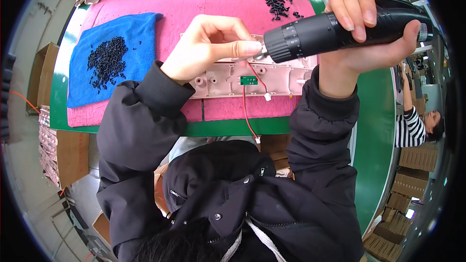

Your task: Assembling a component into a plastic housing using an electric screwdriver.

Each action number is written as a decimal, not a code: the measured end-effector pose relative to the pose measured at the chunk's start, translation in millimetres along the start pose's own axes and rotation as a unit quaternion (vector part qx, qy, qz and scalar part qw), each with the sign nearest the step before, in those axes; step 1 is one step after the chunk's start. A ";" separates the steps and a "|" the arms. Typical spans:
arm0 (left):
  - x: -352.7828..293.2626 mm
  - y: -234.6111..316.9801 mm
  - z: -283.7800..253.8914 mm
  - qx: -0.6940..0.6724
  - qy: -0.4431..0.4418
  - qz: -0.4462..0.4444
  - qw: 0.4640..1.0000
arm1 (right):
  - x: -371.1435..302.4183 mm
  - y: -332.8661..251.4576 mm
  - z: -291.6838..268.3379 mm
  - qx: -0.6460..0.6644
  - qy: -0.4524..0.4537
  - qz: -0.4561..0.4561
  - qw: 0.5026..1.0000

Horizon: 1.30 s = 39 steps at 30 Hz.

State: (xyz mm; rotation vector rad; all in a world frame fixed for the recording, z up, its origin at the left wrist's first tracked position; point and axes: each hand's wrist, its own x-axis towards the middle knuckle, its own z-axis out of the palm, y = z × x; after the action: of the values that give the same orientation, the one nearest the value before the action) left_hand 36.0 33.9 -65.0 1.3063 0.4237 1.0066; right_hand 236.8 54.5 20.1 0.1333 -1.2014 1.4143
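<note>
My right hand (359,24) is wrapped round a black electric screwdriver (310,36), which lies nearly level with its front end pointing left. Thumb and fingertips of my left hand (213,46) pinch together at the tool's metal tip; whether a small part sits between them is hidden. Below both hands lie pale pink plastic housings (225,83) with round screw posts. A small green circuit board (249,80) rests on the nearer housing. Red wires (246,111) run from it, and white connectors (257,140) end them, one hanging toward the table's front edge.
A pink mat (174,0) covers much of the green table (374,131). Black screws (107,63) are heaped on a blue cloth (141,34) at left, and more screws (275,4) lie at the back right. Cardboard boxes (73,157) stand left; a person in stripes (410,131) is far right.
</note>
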 end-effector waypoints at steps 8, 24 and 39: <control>2.0 -9.3 -0.1 -0.058 -0.044 -0.033 0.997 | -3.9 -3.0 6.6 -0.013 -0.045 -0.008 0.999; -1.4 -10.0 -3.5 -0.189 0.054 -0.127 0.972 | -9.6 -7.6 29.7 -0.173 -0.028 -0.128 0.976; -4.3 -13.2 0.0 -0.135 0.072 -0.139 0.978 | -10.2 1.3 23.6 -0.200 -0.049 -0.118 0.971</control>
State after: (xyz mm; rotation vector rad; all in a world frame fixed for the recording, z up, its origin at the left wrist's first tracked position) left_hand 38.6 31.3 -78.4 0.9060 0.5432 0.8894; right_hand 225.6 31.5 23.1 0.0620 -1.4776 0.9460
